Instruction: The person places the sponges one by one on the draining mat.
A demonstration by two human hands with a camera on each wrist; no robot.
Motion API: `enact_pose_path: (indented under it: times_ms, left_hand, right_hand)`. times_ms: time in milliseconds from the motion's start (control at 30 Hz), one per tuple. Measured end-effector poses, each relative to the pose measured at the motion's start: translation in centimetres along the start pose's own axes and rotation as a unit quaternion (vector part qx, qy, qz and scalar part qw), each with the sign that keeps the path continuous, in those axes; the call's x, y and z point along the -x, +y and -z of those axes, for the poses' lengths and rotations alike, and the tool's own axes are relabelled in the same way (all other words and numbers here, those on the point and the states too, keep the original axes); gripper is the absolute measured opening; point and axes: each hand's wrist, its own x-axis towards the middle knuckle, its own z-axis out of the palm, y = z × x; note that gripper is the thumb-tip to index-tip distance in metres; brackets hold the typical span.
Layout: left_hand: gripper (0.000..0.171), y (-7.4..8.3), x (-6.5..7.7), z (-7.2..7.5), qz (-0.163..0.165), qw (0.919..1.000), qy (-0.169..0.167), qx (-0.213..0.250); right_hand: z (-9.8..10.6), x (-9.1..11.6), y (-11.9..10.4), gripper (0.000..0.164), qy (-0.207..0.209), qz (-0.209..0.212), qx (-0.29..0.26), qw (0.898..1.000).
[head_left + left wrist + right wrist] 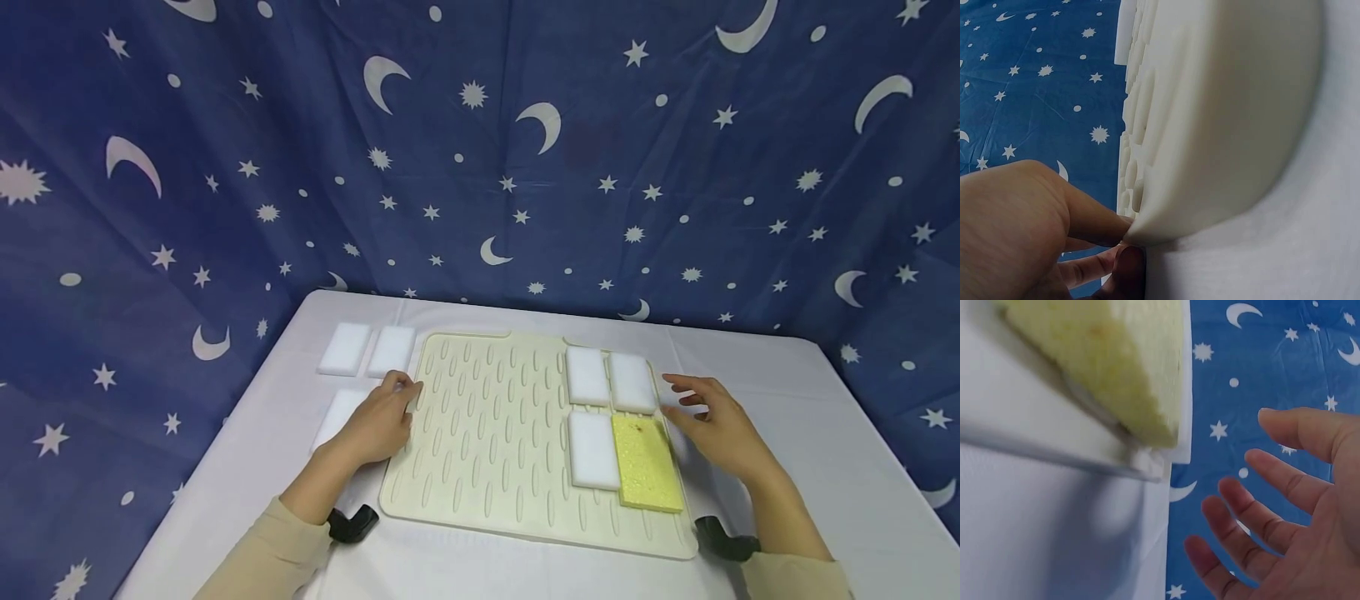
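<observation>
A cream ridged mat (pixel 525 508) lies on the white-covered table. My left hand (pixel 381 423) pinches its left edge; in the left wrist view the fingertips meet at the rim of the mat (pixel 1235 125). Three white sponges, one of them the lower left sponge (pixel 595 450), lie on the mat's right part with a yellow sponge (pixel 648 462). Just off the mat's right edge, my right hand (pixel 716 425) has its fingers spread and holds nothing. The right wrist view shows that hand (pixel 1291 512) apart from the yellow sponge (pixel 1110 369).
Left of the mat, more white sponges lie on the table: one at the far left (pixel 345 348), a second beside it (pixel 392 351), and a third (pixel 341 412) partly behind my left hand. A blue curtain (pixel 450 208) with moons and stars hangs behind the table.
</observation>
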Motion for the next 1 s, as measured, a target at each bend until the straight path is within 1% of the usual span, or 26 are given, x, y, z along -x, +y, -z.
enact_pose_path:
  times_ms: [233, 467, 633, 1000]
  left_hand:
    - [0.053, -0.2, -0.1, -0.1, -0.003, 1.0000, 0.001, -0.004]
    - [0.053, -0.2, -0.2, -0.1, 0.004, 1.0000, -0.003, -0.004]
    - [0.053, -0.2, -0.1, -0.1, 0.003, 1.0000, -0.002, -0.004]
    - [0.053, 0.1, 0.1, 0.0, 0.001, 1.0000, 0.001, -0.003]
  right_hand:
    - [-0.1, 0.0, 0.9, 0.051, -0.009, -0.017, 0.000, 1.000]
    - [-0.7, -0.2, 2.1, 0.050, -0.033, -0.042, 0.002, 0.999]
    - [-1.1, -0.3, 2.9, 0.048, -0.042, -0.041, 0.003, 0.998]
    - [-1.6, -0.3, 3.3, 0.052, -0.066, -0.054, -0.007, 0.996]
